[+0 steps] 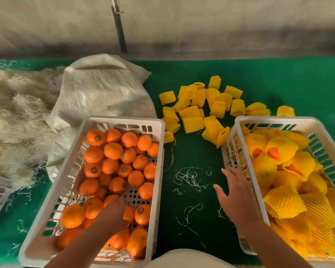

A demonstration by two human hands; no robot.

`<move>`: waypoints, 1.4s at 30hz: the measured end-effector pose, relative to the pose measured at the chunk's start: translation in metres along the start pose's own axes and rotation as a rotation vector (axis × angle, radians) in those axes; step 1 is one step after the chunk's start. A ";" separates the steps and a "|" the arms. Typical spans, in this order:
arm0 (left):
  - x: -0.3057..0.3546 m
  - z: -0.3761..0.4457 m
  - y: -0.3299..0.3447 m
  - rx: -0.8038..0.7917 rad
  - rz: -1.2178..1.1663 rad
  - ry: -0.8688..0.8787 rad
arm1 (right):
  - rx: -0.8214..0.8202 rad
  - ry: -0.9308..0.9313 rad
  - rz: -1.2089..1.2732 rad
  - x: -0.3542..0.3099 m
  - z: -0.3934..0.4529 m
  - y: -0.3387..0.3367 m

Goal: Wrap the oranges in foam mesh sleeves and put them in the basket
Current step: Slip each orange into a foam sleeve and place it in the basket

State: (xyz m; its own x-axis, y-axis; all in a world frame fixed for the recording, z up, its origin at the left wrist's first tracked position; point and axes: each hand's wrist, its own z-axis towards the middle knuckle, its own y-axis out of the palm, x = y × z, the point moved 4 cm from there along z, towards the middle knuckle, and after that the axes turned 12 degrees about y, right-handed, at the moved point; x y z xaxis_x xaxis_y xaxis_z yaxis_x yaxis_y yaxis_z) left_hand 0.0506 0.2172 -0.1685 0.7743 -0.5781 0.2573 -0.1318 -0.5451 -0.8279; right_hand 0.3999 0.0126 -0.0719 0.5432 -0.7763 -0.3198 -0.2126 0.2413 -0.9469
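We are at the start of a fresh cycle, by our reading: our left hand [112,213] reaches down into the left basket [124,120], which stands near the front edge of the green tabletop [279,78] and holds the bare oranges [112,151]. The fingers curl down among the fruit, but we cannot tell whether they have closed on an orange or only touch one. Our right hand [238,194] is spread and holds nothing, hovering over the dark strip of tabletop between the two baskets, just beside the near wall of the right basket [238,120], where the wrapped oranges [282,147] are piled high toward the right edge. The loose foam mesh sleeves [197,105] lie scattered toward the back of the tabletop, between the baskets and just behind them. To do this step well, we should take one orange from the top layer at the near end and lift it straight up clear of the rim, while the free right hand goes forward for a single sleeve, the nearest one leaning against the right basket's corner, pinched by its open end so it can be stretched over the fruit. A woven sack [104,89] and pale fibre [17,113] lie at the left side; they need no attention.
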 end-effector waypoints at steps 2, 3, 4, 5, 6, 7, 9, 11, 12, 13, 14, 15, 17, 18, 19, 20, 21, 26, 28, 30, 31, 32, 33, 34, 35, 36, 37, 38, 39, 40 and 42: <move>0.009 0.001 -0.004 -0.064 0.060 0.028 | -0.011 -0.017 0.000 -0.003 -0.001 0.003; 0.010 0.002 -0.002 -0.086 0.132 0.043 | -0.024 -0.016 -0.002 -0.005 -0.003 0.005; 0.010 0.003 0.001 -0.109 0.184 0.042 | -0.026 -0.027 -0.013 -0.007 -0.004 0.007; 0.012 0.003 0.002 -0.117 0.220 0.036 | -0.033 -0.037 -0.026 -0.009 -0.006 0.008; 0.012 0.003 0.006 -0.115 0.233 0.029 | -0.043 -0.044 -0.035 -0.011 -0.007 0.010; 0.012 0.004 0.007 -0.096 0.224 0.023 | -0.059 -0.049 -0.037 -0.012 -0.008 0.011; 0.009 0.005 0.008 -0.056 0.186 0.023 | -0.103 -0.048 -0.012 -0.014 -0.010 0.013; 0.008 0.005 0.005 -0.039 0.153 0.031 | -0.161 -0.035 0.036 -0.015 -0.010 0.014; 0.007 0.004 0.002 -0.022 0.122 0.024 | -0.181 -0.031 0.054 -0.015 -0.009 0.015; 0.006 0.001 -0.004 0.009 0.068 0.011 | -0.198 -0.025 0.067 -0.015 -0.008 0.014; 0.005 -0.002 -0.011 0.056 -0.010 -0.007 | -0.212 -0.016 0.085 -0.016 -0.007 0.013; 0.004 -0.006 -0.019 0.114 -0.114 -0.027 | -0.224 -0.004 0.106 -0.015 -0.005 0.012; 0.004 -0.018 -0.040 0.251 -0.440 -0.071 | -0.224 0.025 0.124 -0.012 0.002 0.010; 0.008 -0.025 -0.051 0.306 -0.695 -0.099 | -0.213 0.038 0.116 -0.011 0.005 0.008; 0.015 -0.030 -0.059 0.332 -0.992 -0.118 | -0.203 0.049 0.106 -0.011 0.009 0.007; 0.026 -0.032 -0.065 0.324 -1.300 -0.112 | -0.199 0.057 0.101 -0.012 0.014 0.007; 0.038 -0.033 -0.073 0.300 -1.574 -0.089 | -0.200 0.060 0.100 -0.014 0.020 0.007; 0.097 -0.016 -0.117 0.237 -1.937 0.049 | -0.216 0.005 0.086 -0.033 0.052 0.013; 0.115 -0.002 -0.128 0.276 -1.738 0.118 | -0.245 0.004 0.074 -0.043 0.067 0.018; 0.130 0.013 -0.136 0.361 -1.394 0.185 | -0.287 0.007 0.100 -0.052 0.084 0.025; 0.138 0.021 -0.138 0.401 -1.208 0.233 | -0.303 0.004 0.109 -0.057 0.093 0.030; 0.146 0.029 -0.140 0.425 -1.036 0.292 | -0.313 0.001 0.107 -0.062 0.103 0.035; 0.154 0.038 -0.139 0.438 -0.877 0.344 | -0.319 0.002 0.097 -0.068 0.114 0.039; 0.161 0.046 -0.137 0.443 -0.743 0.391 | -0.328 0.008 0.087 -0.073 0.124 0.044; 0.168 0.054 -0.136 0.439 -0.637 0.432 | -0.340 0.014 0.080 -0.078 0.136 0.049; 0.173 0.061 -0.133 0.424 -0.554 0.466 | -0.353 0.017 0.071 -0.082 0.148 0.055; 0.178 0.068 -0.130 0.407 -0.481 0.492 | -0.359 0.016 0.051 -0.086 0.160 0.061; 0.182 0.073 -0.127 0.386 -0.411 0.510 | -0.348 0.014 0.009 -0.090 0.172 0.067; 0.184 0.076 -0.125 0.365 -0.350 0.523 | -0.313 0.007 -0.068 -0.092 0.185 0.072; 0.185 0.079 -0.122 0.341 -0.310 0.531 | -0.261 -0.009 -0.189 -0.094 0.198 0.076; 0.184 0.084 -0.118 0.306 -0.302 0.550 | -0.208 -0.021 -0.494 -0.095 0.223 0.088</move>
State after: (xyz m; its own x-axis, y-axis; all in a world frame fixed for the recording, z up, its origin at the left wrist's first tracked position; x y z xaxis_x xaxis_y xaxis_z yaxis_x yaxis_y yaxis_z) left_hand 0.2611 0.2265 -0.0650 0.3132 -0.6954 0.6468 0.2831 -0.5817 -0.7626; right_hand 0.5105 0.2368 -0.1321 0.6350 -0.7559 0.1594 -0.0827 -0.2716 -0.9588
